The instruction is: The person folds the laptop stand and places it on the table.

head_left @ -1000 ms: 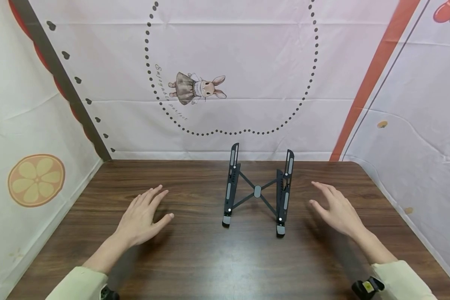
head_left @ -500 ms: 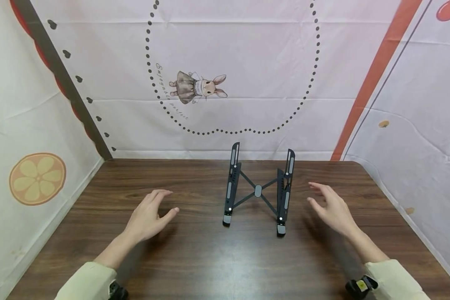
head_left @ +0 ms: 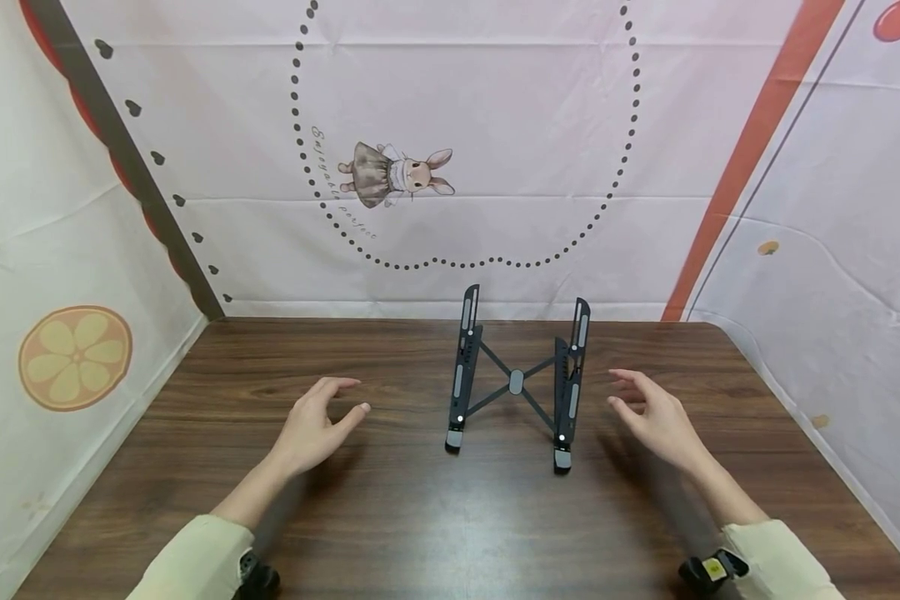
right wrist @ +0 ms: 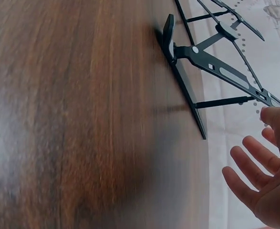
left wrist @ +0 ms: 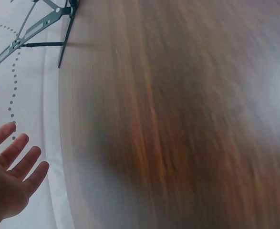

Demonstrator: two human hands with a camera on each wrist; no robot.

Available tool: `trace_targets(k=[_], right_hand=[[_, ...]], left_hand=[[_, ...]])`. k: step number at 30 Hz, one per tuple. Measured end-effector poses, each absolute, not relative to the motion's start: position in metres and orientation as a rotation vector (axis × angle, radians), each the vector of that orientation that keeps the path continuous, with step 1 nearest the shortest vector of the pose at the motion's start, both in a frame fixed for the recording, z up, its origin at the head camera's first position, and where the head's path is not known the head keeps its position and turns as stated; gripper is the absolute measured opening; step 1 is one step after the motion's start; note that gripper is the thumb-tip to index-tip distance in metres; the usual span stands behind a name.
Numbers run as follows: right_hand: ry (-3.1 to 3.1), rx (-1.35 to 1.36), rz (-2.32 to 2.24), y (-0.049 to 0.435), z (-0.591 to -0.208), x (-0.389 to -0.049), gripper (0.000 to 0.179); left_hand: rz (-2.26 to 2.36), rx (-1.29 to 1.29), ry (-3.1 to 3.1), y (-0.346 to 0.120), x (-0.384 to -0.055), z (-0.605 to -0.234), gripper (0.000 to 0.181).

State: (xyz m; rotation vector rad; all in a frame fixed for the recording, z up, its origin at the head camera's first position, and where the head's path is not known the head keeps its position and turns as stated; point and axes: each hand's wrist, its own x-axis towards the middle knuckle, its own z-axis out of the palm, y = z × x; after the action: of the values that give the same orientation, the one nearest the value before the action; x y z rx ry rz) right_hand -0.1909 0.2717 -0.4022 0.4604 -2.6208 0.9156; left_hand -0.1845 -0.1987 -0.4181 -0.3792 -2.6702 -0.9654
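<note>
A black folding laptop stand (head_left: 516, 382) with grey pads and a crossed middle brace stands unfolded on the wooden table (head_left: 435, 533). To its left, in the head view, my left hand (head_left: 311, 429) hovers over the table with relaxed fingers, holding nothing. My right hand (head_left: 660, 421) hangs closer in, just right of the stand, its fingers loosely bent and apart from the stand's side arm. From the right wrist view, the stand's slanted arm (right wrist: 221, 71) rises from a base bar, held up by a strut. Part of the stand (left wrist: 44, 26) also shows in the left wrist view's upper corner.
Behind the table's far edge hangs a white printed cloth (head_left: 540, 150) with a rabbit figure and dotted line. Similar cloth walls close in the left side (head_left: 75, 458) and the right side (head_left: 832, 333).
My left hand has moved right toward the stand, its fingers drawing together. The right hand has shifted slightly left, its fingers bending a little more. The stand stays in place.
</note>
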Motion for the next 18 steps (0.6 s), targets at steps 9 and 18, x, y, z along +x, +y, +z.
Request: trace_targets(k=[9, 18], right_hand=[[-2.691, 0.365, 1.024, 0.264, -0.401, -0.19, 0.038], [-2.682, 0.279, 1.334, 0.254, -0.403, -0.191, 0.037]], left_hand=[[-1.161, -0.388, -2.631, -0.188, -0.194, -0.424, 0.04], [-1.337, -0.355, -2.58, -0.175, -0.203, -0.426, 0.037]])
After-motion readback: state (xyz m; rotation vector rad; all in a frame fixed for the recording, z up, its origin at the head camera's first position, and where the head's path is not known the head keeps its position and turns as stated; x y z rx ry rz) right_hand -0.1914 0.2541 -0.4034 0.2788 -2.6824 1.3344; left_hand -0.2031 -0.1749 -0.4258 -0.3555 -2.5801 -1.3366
